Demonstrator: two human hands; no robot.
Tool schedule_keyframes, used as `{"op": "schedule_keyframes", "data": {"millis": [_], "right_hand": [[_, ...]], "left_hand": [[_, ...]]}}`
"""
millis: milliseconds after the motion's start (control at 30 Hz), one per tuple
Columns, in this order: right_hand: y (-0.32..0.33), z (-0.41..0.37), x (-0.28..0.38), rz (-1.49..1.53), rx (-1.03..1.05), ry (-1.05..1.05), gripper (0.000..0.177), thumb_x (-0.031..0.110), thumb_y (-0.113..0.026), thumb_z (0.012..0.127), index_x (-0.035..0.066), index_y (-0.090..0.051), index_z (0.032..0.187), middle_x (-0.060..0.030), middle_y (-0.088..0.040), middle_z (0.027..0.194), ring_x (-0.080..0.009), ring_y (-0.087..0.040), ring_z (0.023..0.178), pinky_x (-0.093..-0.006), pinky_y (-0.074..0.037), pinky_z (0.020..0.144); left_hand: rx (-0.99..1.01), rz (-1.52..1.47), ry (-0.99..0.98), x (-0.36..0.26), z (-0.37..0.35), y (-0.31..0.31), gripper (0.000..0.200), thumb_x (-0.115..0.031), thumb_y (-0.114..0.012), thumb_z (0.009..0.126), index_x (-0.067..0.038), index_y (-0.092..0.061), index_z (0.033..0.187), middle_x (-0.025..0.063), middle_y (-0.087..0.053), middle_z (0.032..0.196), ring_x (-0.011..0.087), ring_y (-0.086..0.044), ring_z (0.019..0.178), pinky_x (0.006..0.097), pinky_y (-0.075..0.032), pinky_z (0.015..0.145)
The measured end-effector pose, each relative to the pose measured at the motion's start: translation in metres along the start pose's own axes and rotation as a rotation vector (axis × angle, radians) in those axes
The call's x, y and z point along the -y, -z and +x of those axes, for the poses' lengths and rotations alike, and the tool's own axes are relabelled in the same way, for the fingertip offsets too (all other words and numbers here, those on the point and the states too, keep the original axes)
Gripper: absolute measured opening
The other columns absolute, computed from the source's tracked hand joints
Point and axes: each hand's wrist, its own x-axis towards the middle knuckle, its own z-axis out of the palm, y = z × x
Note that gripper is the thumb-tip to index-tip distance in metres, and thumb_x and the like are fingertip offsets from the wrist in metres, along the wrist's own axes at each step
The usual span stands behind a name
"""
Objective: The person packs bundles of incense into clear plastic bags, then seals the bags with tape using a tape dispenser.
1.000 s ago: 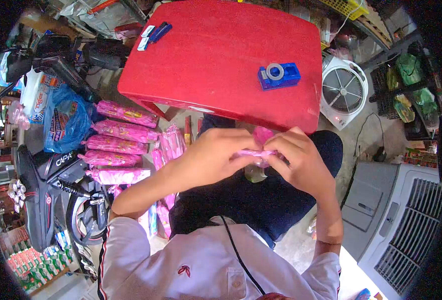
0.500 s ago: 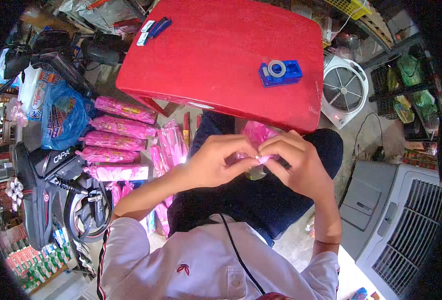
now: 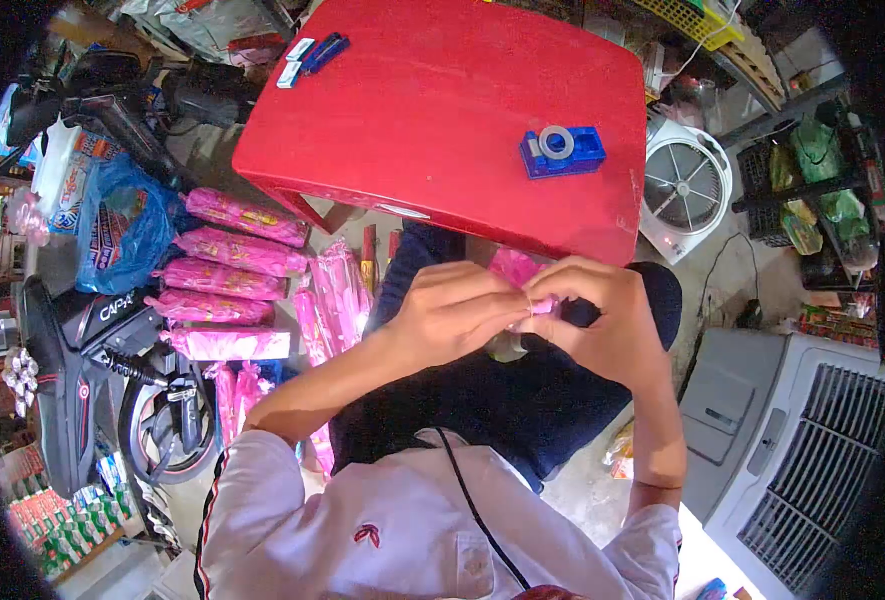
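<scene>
My left hand point(image 3: 462, 312) and my right hand point(image 3: 602, 318) meet above my lap, just off the red table's near edge. Between them is a pink plastic-wrapped bundle point(image 3: 512, 264), partly hidden by my fingers. My right hand pinches the bundle's gathered end point(image 3: 546, 307). The left fingers are closed at that same end, where a thin pale strand, perhaps a rubber band, shows. Below the fingers, a pale greenish part point(image 3: 506, 348) is visible, too covered to identify.
On the red table point(image 3: 432, 110) are a blue tape dispenser point(image 3: 564, 152) and a dark blue stapler point(image 3: 324, 54) beside small white boxes. Several pink wrapped bundles point(image 3: 232, 278) lie at left, near a motorbike point(image 3: 92, 330). A fan point(image 3: 684, 185) and an air cooler point(image 3: 802, 450) stand at right.
My left hand has shifted slightly right, its fingers now extended over the bundle's pink end. My right hand has turned a little, and its curled fingers show more of the gathered plastic.
</scene>
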Motion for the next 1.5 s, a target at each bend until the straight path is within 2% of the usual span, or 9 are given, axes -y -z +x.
{"op": "schedule_keyframes", "data": {"millis": [233, 367, 467, 667, 867, 967, 1267, 1367, 1500], "right_hand": [[-0.003, 0.006, -0.001, -0.056, -0.041, 0.068, 0.025, 0.007, -0.089, 0.075, 0.002, -0.069, 0.089, -0.0085, -0.067, 0.088, -0.0192, -0.067, 0.076, -0.0316, -0.053, 0.069], [0.006, 0.007, 0.004, -0.026, 0.016, -0.001, 0.025, 0.007, -0.089, 0.075, 0.004, -0.07, 0.091, -0.0054, -0.067, 0.089, -0.0144, -0.061, 0.074, -0.0285, -0.047, 0.065], [0.006, 0.007, -0.01, 0.204, 0.002, 0.057, 0.024, 0.006, -0.089, 0.076, 0.005, -0.071, 0.092, -0.0038, -0.066, 0.089, -0.0104, -0.057, 0.074, -0.0265, -0.042, 0.064], [0.002, 0.006, -0.013, 0.337, -0.007, 0.006, 0.025, 0.002, -0.087, 0.074, 0.005, -0.067, 0.089, -0.0037, -0.064, 0.089, -0.0093, -0.057, 0.078, -0.0258, -0.043, 0.067], [-0.005, 0.007, -0.005, 0.248, -0.072, 0.01, 0.022, -0.002, -0.082, 0.074, 0.004, -0.064, 0.086, -0.0017, -0.061, 0.088, -0.0094, -0.057, 0.079, -0.0252, -0.044, 0.07], [-0.009, 0.004, 0.003, 0.349, -0.17, -0.074, 0.02, 0.001, -0.081, 0.078, 0.003, -0.067, 0.092, -0.004, -0.063, 0.089, -0.0095, -0.058, 0.08, -0.0255, -0.045, 0.072], [-0.004, 0.006, 0.029, -0.031, -0.178, 0.151, 0.02, -0.001, -0.064, 0.091, 0.002, -0.067, 0.11, -0.0072, -0.065, 0.098, -0.0142, -0.062, 0.091, -0.0289, -0.049, 0.083], [-0.003, 0.004, 0.032, 0.182, -0.152, -0.039, 0.021, -0.003, -0.06, 0.092, 0.002, -0.066, 0.112, -0.0079, -0.062, 0.104, -0.0143, -0.061, 0.096, -0.0283, -0.048, 0.086], [-0.007, 0.005, 0.031, 0.377, -0.138, -0.098, 0.024, -0.007, -0.057, 0.092, 0.0, -0.065, 0.113, -0.0077, -0.058, 0.111, -0.0134, -0.059, 0.101, -0.0271, -0.046, 0.09]], "left_hand": [[-0.169, -0.082, -0.044, 0.021, -0.003, -0.008, 0.021, -0.009, -0.091, 0.073, -0.003, -0.073, 0.083, 0.0075, -0.069, 0.075, 0.0246, -0.067, 0.062, 0.0338, -0.051, 0.056], [-0.218, -0.151, 0.132, 0.011, 0.003, -0.013, 0.02, -0.007, -0.091, 0.074, -0.004, -0.072, 0.079, 0.0079, -0.069, 0.073, 0.0207, -0.066, 0.06, 0.0308, -0.049, 0.053], [-0.112, -0.234, 0.349, -0.003, 0.006, -0.006, 0.017, -0.003, -0.09, 0.077, 0.0, -0.074, 0.083, 0.0113, -0.074, 0.081, 0.0201, -0.072, 0.072, 0.031, -0.056, 0.065], [-0.12, -0.261, 0.377, -0.012, 0.01, -0.01, 0.016, -0.002, -0.089, 0.077, 0.0, -0.074, 0.083, 0.0121, -0.074, 0.084, 0.0198, -0.071, 0.073, 0.031, -0.056, 0.067], [-0.145, -0.158, 0.197, -0.007, 0.012, -0.008, 0.017, -0.004, -0.09, 0.077, 0.0, -0.076, 0.084, 0.0107, -0.074, 0.091, 0.0201, -0.072, 0.078, 0.0318, -0.057, 0.069], [-0.148, -0.182, 0.235, -0.009, 0.016, -0.005, 0.017, -0.005, -0.091, 0.077, -0.001, -0.077, 0.086, 0.0107, -0.074, 0.09, 0.0206, -0.072, 0.079, 0.0319, -0.058, 0.07], [-0.232, -0.25, 0.112, -0.004, 0.017, -0.013, 0.017, -0.007, -0.089, 0.077, -0.002, -0.075, 0.085, 0.0087, -0.072, 0.088, 0.0228, -0.071, 0.075, 0.0328, -0.054, 0.064], [-0.212, -0.103, -0.068, 0.0, 0.02, -0.011, 0.017, -0.009, -0.088, 0.075, -0.004, -0.075, 0.085, 0.0064, -0.07, 0.087, 0.0224, -0.068, 0.073, 0.0333, -0.053, 0.062], [-0.151, 0.16, -0.284, 0.001, 0.023, -0.001, 0.021, -0.014, -0.09, 0.07, -0.008, -0.075, 0.084, 0.0034, -0.069, 0.086, 0.0191, -0.065, 0.068, 0.0303, -0.051, 0.056]]}}
